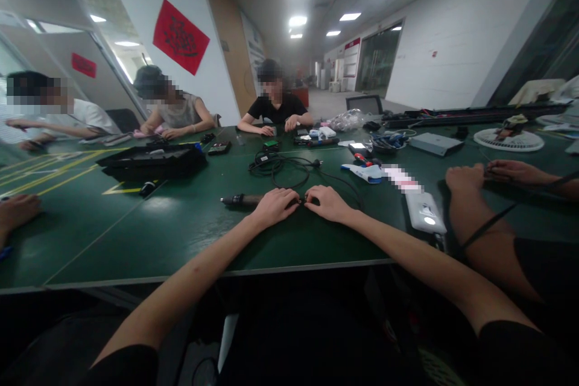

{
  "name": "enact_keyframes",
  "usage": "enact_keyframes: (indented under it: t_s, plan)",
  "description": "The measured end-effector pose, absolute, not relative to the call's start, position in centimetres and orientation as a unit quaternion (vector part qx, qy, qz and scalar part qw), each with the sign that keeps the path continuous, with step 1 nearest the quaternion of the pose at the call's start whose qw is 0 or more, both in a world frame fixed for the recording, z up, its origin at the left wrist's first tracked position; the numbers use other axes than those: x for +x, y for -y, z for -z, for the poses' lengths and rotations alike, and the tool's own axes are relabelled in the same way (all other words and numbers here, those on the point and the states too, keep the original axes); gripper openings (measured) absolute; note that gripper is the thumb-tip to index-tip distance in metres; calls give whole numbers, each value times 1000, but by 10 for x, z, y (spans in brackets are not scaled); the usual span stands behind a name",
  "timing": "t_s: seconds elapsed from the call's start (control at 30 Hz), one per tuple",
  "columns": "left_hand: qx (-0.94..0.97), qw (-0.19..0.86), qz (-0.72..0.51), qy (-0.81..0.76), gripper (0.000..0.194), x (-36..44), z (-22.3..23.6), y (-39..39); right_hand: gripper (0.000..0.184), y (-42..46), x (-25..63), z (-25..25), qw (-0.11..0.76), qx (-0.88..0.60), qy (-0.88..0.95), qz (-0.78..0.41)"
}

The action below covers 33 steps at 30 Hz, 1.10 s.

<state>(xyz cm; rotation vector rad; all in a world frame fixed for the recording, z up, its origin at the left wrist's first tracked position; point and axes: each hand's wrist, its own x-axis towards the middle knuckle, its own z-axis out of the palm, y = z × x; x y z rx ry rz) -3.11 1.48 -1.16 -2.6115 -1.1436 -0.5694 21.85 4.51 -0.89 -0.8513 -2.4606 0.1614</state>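
On the green table lies a dark, cylindrical electric screwdriver [242, 199], its black tip toward the left. My left hand [277, 206] is closed over its rear end, which the fingers hide. Just to the right, my right hand [329, 202] has thumb and fingers pinched together, facing the left fingertips across a narrow gap. Something tiny shows at the fingertips, too small to name. A black power cable [289, 175] with a plug [318, 163] lies coiled behind both hands, and one stretch of it passes behind my right hand.
A black tray-like housing [154, 160] stands on the left. Right of my hands are a blue-white packet [364, 173], a white device [425, 212] and a round white fan-like part [509, 139]. A co-worker's arm [479, 223] reaches in at right; several people sit across and left.
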Motion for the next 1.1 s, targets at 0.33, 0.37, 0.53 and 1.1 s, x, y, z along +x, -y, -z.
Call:
enact_keyframes:
  t_s: [0.33, 0.37, 0.53, 1.1]
  plan:
    - [-901, 94, 184, 380, 16, -33, 7, -15, 12, -45, 219, 7, 236, -305, 921, -55]
    - [-900, 94, 186, 383, 15, -33, 7, -15, 12, -45, 218, 6, 234, -306, 921, -53]
    - [-912, 80, 197, 351, 22, -36, 7, -15, 11, -43, 218, 5, 232, -313, 920, -48]
    - [-900, 83, 210, 372, 13, -34, 12, -17, 12, -41, 217, 4, 231, -312, 921, -38]
